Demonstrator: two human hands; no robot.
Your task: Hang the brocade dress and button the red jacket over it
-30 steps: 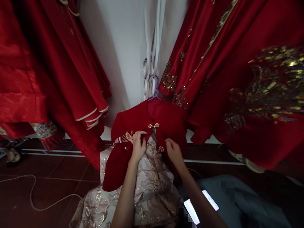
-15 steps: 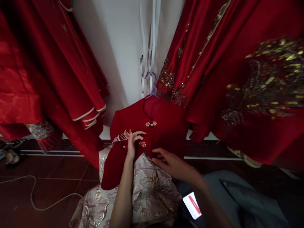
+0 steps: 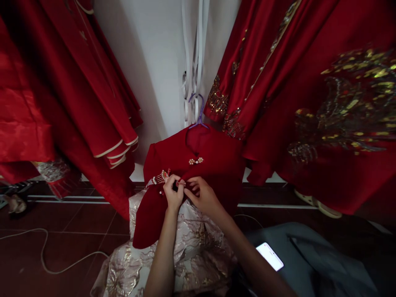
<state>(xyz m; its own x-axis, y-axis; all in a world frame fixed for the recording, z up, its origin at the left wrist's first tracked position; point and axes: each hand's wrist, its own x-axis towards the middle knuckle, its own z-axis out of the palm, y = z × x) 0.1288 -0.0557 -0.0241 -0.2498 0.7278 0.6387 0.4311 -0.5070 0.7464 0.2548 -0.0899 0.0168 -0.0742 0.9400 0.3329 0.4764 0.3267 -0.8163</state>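
Observation:
A dark red short jacket (image 3: 213,159) hangs on a purple hanger (image 3: 198,111) over a pale gold brocade skirt (image 3: 198,247). Its front has a pearl knot button (image 3: 196,161) and a beaded tassel brooch (image 3: 159,178) at the left. My left hand (image 3: 173,193) and my right hand (image 3: 201,194) meet at the jacket's front opening just below the pearl button. Both pinch the red cloth with fingers curled together, fingertips touching. The lower fastening lies hidden under my fingers.
Long red gowns hang at the left (image 3: 62,90); gold-embroidered red gowns (image 3: 309,103) fill the right. A white wall with a white ornate rack (image 3: 193,62) is behind. A white cable (image 3: 43,255) lies on the dark red tiled floor. A lit phone (image 3: 269,255) rests on grey cloth.
My right hand moved up and left from the jacket's lower edge to join my left hand at the front opening. The second pearl button is now covered by my fingers.

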